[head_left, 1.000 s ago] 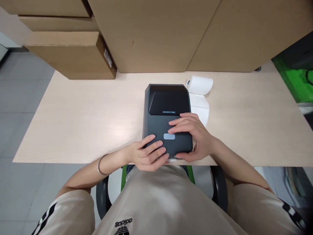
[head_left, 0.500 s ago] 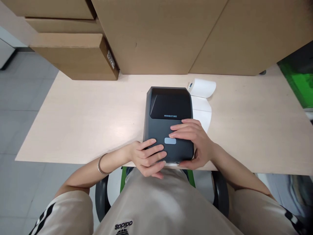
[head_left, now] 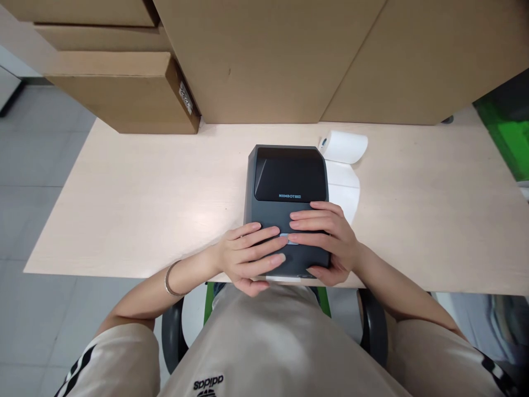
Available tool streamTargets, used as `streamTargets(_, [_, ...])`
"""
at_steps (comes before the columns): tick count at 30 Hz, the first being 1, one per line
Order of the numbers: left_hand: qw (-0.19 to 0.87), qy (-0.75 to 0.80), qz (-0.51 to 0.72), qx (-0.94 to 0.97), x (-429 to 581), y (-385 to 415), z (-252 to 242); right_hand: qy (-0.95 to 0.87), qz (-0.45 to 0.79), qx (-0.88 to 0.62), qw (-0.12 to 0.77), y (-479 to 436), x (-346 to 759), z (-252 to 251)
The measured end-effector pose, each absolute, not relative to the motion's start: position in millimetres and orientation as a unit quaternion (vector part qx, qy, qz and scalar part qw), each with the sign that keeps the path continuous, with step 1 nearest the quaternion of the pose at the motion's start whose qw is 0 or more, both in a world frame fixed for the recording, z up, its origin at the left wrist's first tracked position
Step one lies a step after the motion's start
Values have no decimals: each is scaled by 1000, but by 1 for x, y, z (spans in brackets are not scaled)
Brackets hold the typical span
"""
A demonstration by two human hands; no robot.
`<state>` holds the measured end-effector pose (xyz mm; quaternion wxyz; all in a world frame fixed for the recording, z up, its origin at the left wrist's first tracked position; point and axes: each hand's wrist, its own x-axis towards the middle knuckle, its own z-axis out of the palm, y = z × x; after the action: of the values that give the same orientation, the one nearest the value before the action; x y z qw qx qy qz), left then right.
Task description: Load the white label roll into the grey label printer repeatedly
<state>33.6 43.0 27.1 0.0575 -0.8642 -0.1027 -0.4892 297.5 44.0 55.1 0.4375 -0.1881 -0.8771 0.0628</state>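
Light-blue rectangular button (head_left: 293, 243) on dark grey boxy printer (head_left: 270, 212), mostly hidden from me under fingertips of left hand (head_left: 250, 256) and right hand (head_left: 330, 240). Printer's lower left corner lost beneath left hand. Tiny marks (head_left: 298, 196) after pale-blue lettering (head_left: 286, 196), mid-frame, unreadable. White paper strip (head_left: 343, 190), right of centre, partly out of sight behind printer. Black-and-white label (head_left: 185, 97), upper left, too small to read. Big brown cardboard boxes (head_left: 264, 60) cut by top edge, bright green surface (head_left: 502, 138) by right.

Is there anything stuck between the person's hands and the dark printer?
No, nothing visible is. The left hand lies on the left front of the printer, and the right hand is on its right side. The white paper roll sits by the far right corner, not between them.
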Motion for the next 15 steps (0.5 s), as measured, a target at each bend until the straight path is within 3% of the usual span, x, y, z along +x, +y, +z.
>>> streamTargets(9, [-10, -134, -516, -846, 40, 43, 36, -877, 75, -200, 430, 42, 298, 57])
streamTargets(15, [-103, -137, -547, -819, 38, 41, 27, -911, 47, -198, 358, 39, 303, 68])
